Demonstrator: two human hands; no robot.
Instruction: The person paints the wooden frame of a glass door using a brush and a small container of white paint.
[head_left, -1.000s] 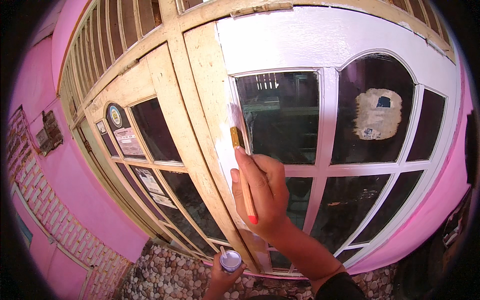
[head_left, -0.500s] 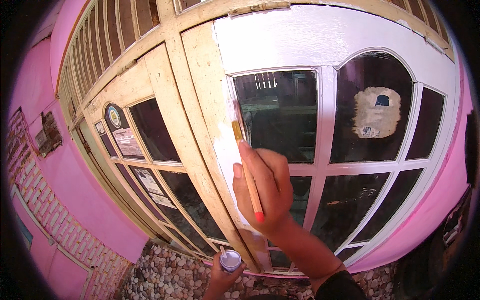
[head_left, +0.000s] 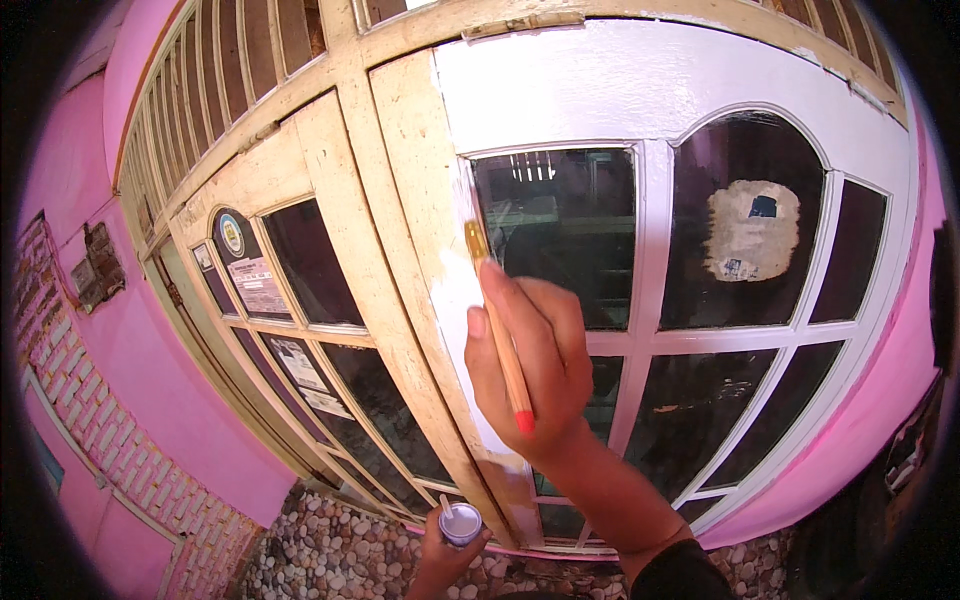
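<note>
My right hand (head_left: 535, 355) is closed around a paintbrush (head_left: 509, 352) with a wooden handle and a red tip. Its bristles touch the left frame strip beside the upper glass pane (head_left: 560, 240) of the right door (head_left: 560, 85). White paint covers the top of that door and its bars, while the outer strip at its left edge (head_left: 415, 150) is still cream. Low down, my left hand (head_left: 440, 550) grips a small cup (head_left: 460, 525) of white paint, with a pale stick (head_left: 447, 506) leaning in it.
A cream door (head_left: 330, 170) with papers (head_left: 258, 285) on its glass stands to the left. A torn patch of paper (head_left: 752, 230) sticks to the right door's arched pane. Pink walls (head_left: 190, 370) flank the doors, above pebbled ground (head_left: 330, 545).
The brush in my right hand has slid slightly upward along the frame strip beside the glass. My left hand keeps the cup in about the same place.
</note>
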